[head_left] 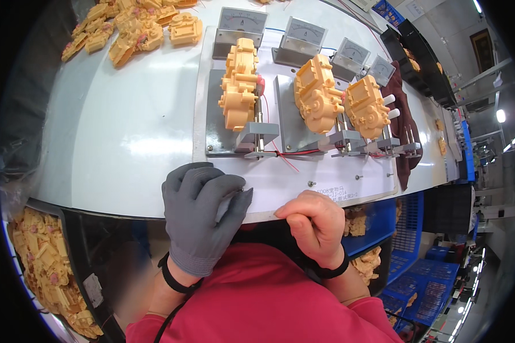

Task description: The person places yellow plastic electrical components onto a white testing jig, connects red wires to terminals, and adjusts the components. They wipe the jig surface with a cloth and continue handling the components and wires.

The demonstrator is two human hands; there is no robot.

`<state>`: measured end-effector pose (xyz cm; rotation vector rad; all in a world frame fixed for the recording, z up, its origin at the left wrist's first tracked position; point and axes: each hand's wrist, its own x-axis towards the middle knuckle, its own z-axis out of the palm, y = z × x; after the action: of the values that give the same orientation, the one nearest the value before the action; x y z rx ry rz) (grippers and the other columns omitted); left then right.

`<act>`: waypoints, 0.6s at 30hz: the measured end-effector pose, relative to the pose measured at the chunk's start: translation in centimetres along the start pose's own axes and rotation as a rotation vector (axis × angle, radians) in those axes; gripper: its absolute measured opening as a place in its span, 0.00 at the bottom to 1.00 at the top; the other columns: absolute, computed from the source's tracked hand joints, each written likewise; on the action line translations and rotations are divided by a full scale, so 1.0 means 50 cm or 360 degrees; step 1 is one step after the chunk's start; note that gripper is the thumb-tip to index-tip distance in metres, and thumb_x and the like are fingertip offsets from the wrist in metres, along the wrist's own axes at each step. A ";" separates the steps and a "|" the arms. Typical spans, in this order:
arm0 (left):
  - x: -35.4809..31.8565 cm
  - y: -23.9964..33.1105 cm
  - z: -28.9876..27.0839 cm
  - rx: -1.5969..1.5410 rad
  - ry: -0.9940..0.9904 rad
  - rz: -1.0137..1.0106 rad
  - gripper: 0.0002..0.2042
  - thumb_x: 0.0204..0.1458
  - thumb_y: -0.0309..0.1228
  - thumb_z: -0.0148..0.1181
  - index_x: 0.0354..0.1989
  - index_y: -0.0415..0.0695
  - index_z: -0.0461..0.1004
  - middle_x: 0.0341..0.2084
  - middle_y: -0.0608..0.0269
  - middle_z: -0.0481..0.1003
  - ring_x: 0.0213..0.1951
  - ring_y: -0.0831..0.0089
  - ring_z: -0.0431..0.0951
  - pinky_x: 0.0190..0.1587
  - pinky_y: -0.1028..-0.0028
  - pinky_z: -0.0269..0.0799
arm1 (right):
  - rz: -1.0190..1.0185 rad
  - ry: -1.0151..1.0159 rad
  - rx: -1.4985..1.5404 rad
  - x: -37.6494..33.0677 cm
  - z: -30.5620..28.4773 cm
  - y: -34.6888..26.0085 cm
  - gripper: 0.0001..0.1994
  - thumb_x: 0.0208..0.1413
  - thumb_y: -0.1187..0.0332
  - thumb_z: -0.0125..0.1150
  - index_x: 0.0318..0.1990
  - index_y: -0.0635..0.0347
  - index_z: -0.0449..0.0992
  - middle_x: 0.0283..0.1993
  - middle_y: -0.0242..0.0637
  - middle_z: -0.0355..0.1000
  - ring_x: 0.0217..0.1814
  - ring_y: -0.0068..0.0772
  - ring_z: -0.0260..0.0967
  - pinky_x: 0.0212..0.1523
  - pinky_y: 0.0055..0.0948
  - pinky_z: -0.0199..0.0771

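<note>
My left hand (203, 214), in a grey glove, is curled at the table's front edge with thumb and forefinger bent toward each other. What lies inside its grip, if anything, is too small or hidden to name. Bare and closed, my right hand (319, 226) is a short way to its right, forefinger pointing left; its palm is hidden. Beyond the hands is a test fixture with three yellow plastic gearbox housings, a left one (239, 86), a middle one (317, 94) and a right one (367, 107), standing upright by grey metal clamps (258, 136). Red and black wires (294, 152) run along its front.
Several panel meters (241, 22) stand behind the fixture. More yellow housings (143, 28) lie piled at the table's far left. A bin of housings (46, 263) is below left; blue crates (420, 286) are below right. A dark red cloth (405, 128) lies right of the fixture.
</note>
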<state>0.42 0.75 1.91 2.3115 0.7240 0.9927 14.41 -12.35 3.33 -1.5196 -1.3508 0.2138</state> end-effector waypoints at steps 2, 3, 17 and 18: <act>-0.002 -0.001 0.002 0.0001 -0.0003 0.0006 0.10 0.43 0.29 0.70 0.35 0.50 0.78 0.32 0.67 0.73 0.44 0.62 0.71 0.48 0.64 0.64 | -0.0027 0.0004 -0.0049 0.001 0.000 0.003 0.03 0.55 0.72 0.65 0.36 0.58 0.78 0.24 0.30 0.74 0.21 0.30 0.67 0.25 0.27 0.65; -0.002 -0.002 0.001 0.0001 -0.0008 0.0016 0.10 0.43 0.29 0.70 0.35 0.51 0.78 0.33 0.67 0.73 0.44 0.62 0.71 0.48 0.65 0.64 | -0.0041 0.0015 -0.0068 0.000 0.002 0.003 0.03 0.55 0.72 0.65 0.36 0.58 0.78 0.23 0.30 0.73 0.20 0.30 0.67 0.24 0.27 0.65; 0.004 -0.010 -0.062 -0.0260 -0.0325 0.0049 0.15 0.47 0.26 0.66 0.44 0.43 0.75 0.42 0.57 0.75 0.48 0.57 0.74 0.52 0.65 0.69 | -0.0011 0.0101 0.0049 0.049 0.022 -0.021 0.23 0.52 0.74 0.67 0.56 0.60 0.67 0.51 0.42 0.69 0.40 0.35 0.68 0.41 0.30 0.72; 0.005 -0.009 -0.071 -0.0364 -0.0358 -0.0057 0.15 0.47 0.25 0.65 0.46 0.42 0.75 0.42 0.56 0.75 0.48 0.58 0.75 0.52 0.65 0.69 | -0.0033 0.0108 0.0046 0.053 0.027 -0.018 0.24 0.53 0.73 0.67 0.56 0.61 0.67 0.52 0.43 0.68 0.40 0.36 0.68 0.42 0.31 0.72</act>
<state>-2.26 2.10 3.86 2.1578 0.5295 0.7418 13.84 -9.61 4.68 -1.4753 -1.3036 0.1666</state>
